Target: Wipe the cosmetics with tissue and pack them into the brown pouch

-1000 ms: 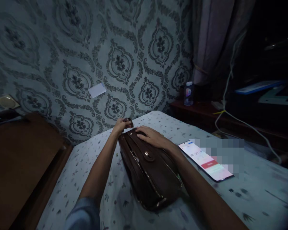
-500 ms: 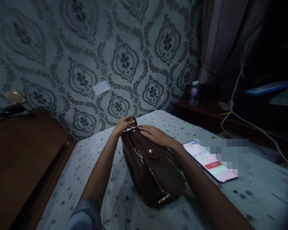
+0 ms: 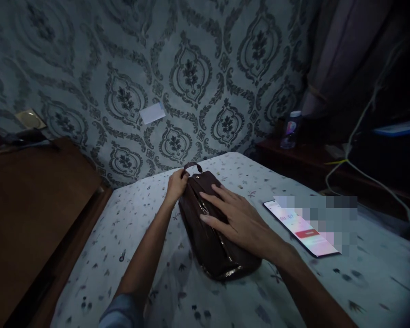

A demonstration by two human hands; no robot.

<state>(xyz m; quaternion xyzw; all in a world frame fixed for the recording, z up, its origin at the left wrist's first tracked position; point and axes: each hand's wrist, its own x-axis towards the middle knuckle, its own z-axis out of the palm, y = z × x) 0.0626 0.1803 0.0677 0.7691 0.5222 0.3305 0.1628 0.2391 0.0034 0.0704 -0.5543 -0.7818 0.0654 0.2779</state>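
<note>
A dark brown leather handbag with gold-coloured zips lies on the patterned bedsheet. Its short handle arches up at the far end. My left hand is closed on the bag's far left corner, beside one end of the handle; its fingertips are partly hidden. Across the top of the bag my right hand is spread, palm down, with the fingers apart near the zip. Under the right hand, the flap with the snap button is mostly covered. A lit phone rests on the sheet to the right.
A wooden headboard or panel borders the bed on the left. Behind it stands a wall with patterned paper. At the back right, a bottle stands on a dark red table, with a white cable hanging nearby.
My right hand has moved from the bag's far end back toward me and spread over the zip. My left hand has shifted off the handle's middle to the corner, and the handle now stands arched.
</note>
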